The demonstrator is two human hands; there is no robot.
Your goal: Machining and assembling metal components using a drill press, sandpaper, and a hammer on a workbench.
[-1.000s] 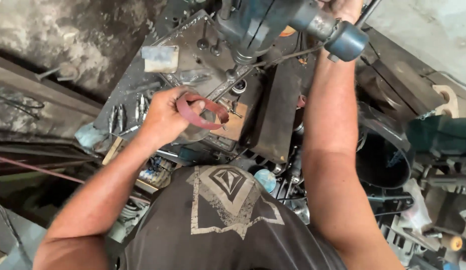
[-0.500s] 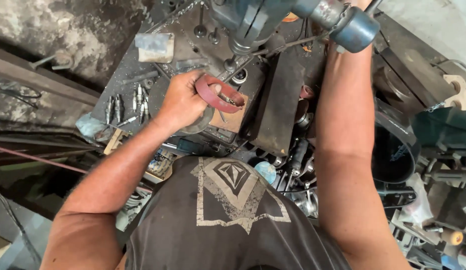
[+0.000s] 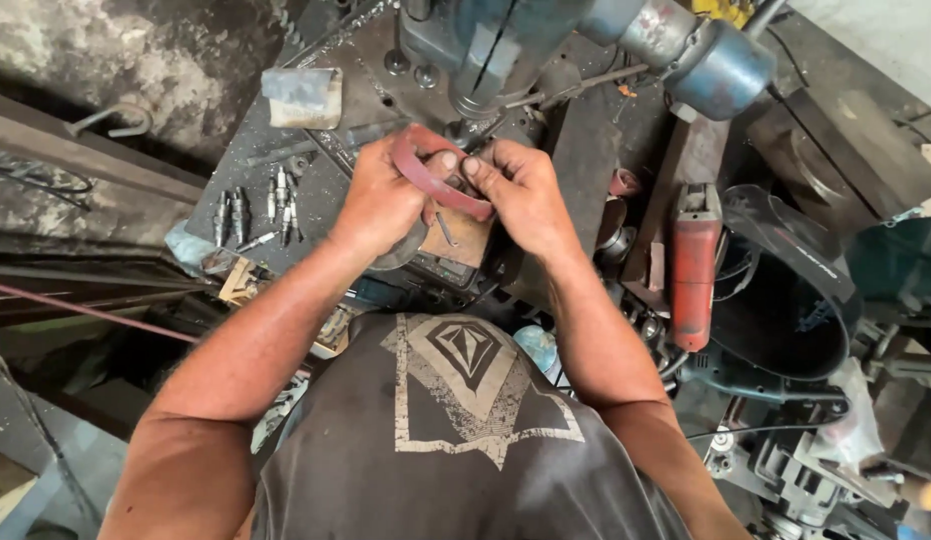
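Holding a flat, reddish-brown curved metal ring piece (image 3: 431, 175), both hands meet right under the blue-grey drill press head (image 3: 506, 50). Left hand (image 3: 381, 200) grips the ring's left side, thumb on top, fingers curled under. Right hand (image 3: 521, 190) pinches the ring's right end w/ thumb & fingertips. The ring sits just above a small brown wood block (image 3: 464, 240) on the dark metal drill table (image 3: 316, 150); can't tell if it touches the block.

A thin grey bit or nail (image 3: 446, 230) lies on the block, just below the ring. Left of the hands, a row of small silver drill bits (image 3: 256, 215) lies on the table. A bent grey metal scrap (image 3: 304, 97) is near the table's top edge. Right of the hands, well apart, a red power tool (image 3: 694, 265) rests beside a black round bucket (image 3: 786, 300).
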